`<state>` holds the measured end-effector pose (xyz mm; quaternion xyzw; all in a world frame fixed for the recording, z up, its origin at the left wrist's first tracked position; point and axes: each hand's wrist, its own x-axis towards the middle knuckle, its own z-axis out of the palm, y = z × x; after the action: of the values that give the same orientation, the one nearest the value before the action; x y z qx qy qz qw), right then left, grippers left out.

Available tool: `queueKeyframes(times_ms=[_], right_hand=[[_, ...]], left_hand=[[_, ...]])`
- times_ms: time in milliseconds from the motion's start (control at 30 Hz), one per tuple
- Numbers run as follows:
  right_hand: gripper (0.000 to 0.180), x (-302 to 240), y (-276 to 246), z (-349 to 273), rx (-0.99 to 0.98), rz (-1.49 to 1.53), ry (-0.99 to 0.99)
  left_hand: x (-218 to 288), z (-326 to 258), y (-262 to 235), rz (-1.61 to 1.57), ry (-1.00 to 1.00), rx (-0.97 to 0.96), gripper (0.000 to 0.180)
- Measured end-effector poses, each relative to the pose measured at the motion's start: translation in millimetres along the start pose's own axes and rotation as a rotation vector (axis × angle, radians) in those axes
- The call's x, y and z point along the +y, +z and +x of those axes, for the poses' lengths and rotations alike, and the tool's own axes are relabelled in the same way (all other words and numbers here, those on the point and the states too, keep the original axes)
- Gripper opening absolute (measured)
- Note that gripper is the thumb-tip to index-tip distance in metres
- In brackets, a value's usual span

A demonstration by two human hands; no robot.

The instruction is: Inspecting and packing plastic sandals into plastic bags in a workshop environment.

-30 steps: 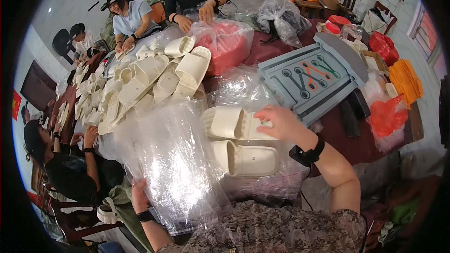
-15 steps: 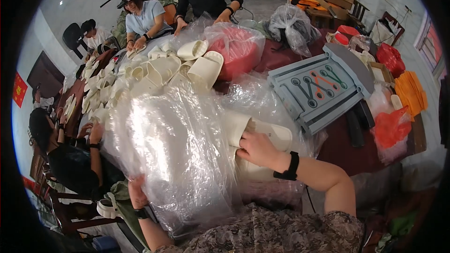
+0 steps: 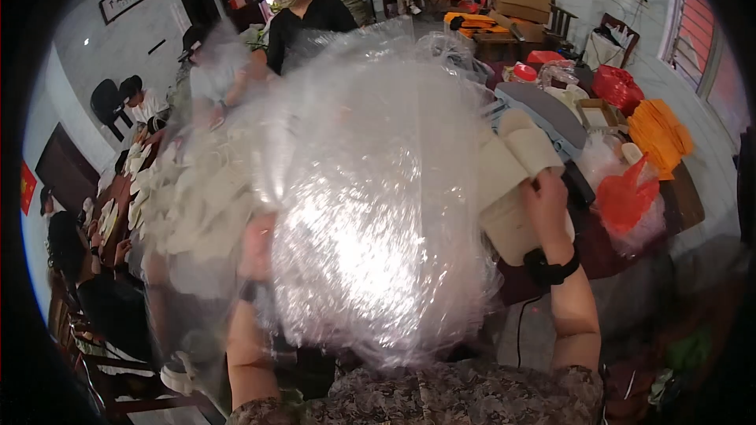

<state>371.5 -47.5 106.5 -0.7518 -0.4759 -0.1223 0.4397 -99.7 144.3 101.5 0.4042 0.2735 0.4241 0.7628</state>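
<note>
Two cream slippers [image 3: 516, 181] held tight in right hand [image 3: 547, 208], going into big clear bag [image 3: 354, 212]. Left hand [image 3: 256, 248] gripping bag. Next: push slippers deep inside.

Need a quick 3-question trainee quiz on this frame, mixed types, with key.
1. True or false: the right hand holds a pair of cream slippers.
2. What fills the middle of the view? A) a clear plastic bag B) a cardboard box C) a red cloth
3. Fill in: the left hand is seen only dimly, ____ the plastic film.

Key: 1 true; 2 A; 3 behind.
</note>
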Motion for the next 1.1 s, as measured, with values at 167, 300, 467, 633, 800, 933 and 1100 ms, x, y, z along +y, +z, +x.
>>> queueKeyframes(times_ms=[167,300,467,633,800,933,1100], right_hand=[[0.018,67.4,-31.0,-26.5,0.118,-0.114,0.058],[0.017,80.2,-39.4,-36.9,0.088,-0.101,0.154],[0.021,78.5,-22.7,-4.9,0.102,-0.158,0.083],[0.021,40.8,22.9,36.5,0.035,0.105,0.074],[0.021,-15.4,31.1,49.0,0.017,0.333,0.036],[0.023,-65.5,3.0,43.5,0.010,0.579,0.039],[0.027,-91.8,-22.7,28.0,-0.055,0.686,0.050]], left_hand=[[-90.5,55.7,-44.2,0.863,0.084,-0.096,0.031],[-108.8,60.4,-42.1,0.630,-0.130,0.143,0.035],[-87.6,35.1,-15.9,1.436,0.196,0.081,0.069],[-79.6,14.1,53.5,1.149,0.172,0.267,0.087],[-106.7,17.8,50.3,1.918,0.757,0.281,0.085],[-113.1,25.8,56.4,2.312,0.854,-0.058,0.070],[-127.4,45.1,36.2,1.873,0.524,-0.343,0.057]])
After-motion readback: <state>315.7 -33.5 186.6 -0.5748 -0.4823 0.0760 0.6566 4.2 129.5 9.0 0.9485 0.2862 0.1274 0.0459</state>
